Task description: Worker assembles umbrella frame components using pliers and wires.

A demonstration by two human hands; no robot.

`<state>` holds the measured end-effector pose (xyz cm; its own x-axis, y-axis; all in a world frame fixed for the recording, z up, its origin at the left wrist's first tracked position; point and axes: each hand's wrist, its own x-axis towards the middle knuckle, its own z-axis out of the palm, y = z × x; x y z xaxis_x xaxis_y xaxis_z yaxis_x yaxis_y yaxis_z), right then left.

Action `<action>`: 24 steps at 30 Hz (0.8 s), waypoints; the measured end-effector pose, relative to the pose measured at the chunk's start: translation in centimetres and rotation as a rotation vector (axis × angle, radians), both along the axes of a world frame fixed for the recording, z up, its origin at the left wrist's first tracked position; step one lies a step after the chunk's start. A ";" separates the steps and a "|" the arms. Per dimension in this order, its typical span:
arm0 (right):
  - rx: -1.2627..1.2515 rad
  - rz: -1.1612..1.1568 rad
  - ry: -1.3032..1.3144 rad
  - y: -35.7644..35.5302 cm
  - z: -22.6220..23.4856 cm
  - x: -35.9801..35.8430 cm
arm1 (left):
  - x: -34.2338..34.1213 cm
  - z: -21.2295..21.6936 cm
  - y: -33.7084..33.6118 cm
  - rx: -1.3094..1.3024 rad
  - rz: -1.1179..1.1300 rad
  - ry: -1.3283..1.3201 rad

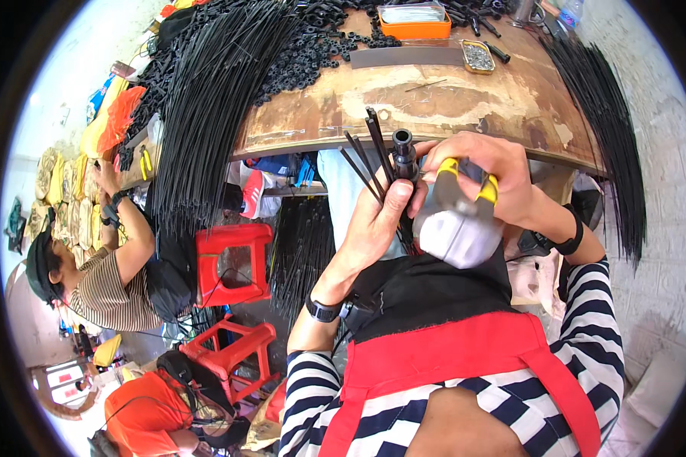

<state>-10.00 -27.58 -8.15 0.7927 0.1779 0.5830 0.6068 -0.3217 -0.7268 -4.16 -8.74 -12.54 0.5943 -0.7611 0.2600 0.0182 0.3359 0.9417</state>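
Rods: bunch of thin black rods (367, 156), centre of the frame, just under the table edge, fanning up and to the left out of the fist
Left hand: left hand (379, 221) is wrapped tight around the lower part of that bunch, thumb side up, wristwatch on the arm below it
Fitting: short black tube fitting (402, 146) stands right beside the rods at the top of the same fist, open end up, looks pinched there too
Right hand: right hand (486, 171) is clamped on yellow-handled pliers (465, 177), just right of centre, nose pointing left at the fitting; can't tell if the tip actually touches it
Lap: grey rounded thing (457, 232) sits right under both hands, can't make out what it is
Handling: my guess, the rods are light and springy, a bit slick, so they splay if held loose; grab low in a full fist near the fitting, not by the tips
Table: worn wooden table (465, 103) above the hands, orange tray (415, 24) and small tin (477, 56) near the top
Stock: big sheaf of black rods (213, 99) hanging over the table, upper left
Nearby: another person in a striped shirt (110, 289) at the left, red stools (232, 263) between
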 end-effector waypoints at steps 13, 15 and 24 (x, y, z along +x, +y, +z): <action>0.465 -0.036 0.239 1.7 -2.1 -0.2 | -0.2 0.0 0.3 -0.011 0.039 0.027; 0.269 -0.112 0.093 1.3 -2.9 0.1 | -0.1 -0.1 0.4 -0.010 0.014 0.020; 0.123 -0.162 0.068 0.1 -4.0 0.5 | 0.2 0.0 0.6 -0.005 -0.045 0.017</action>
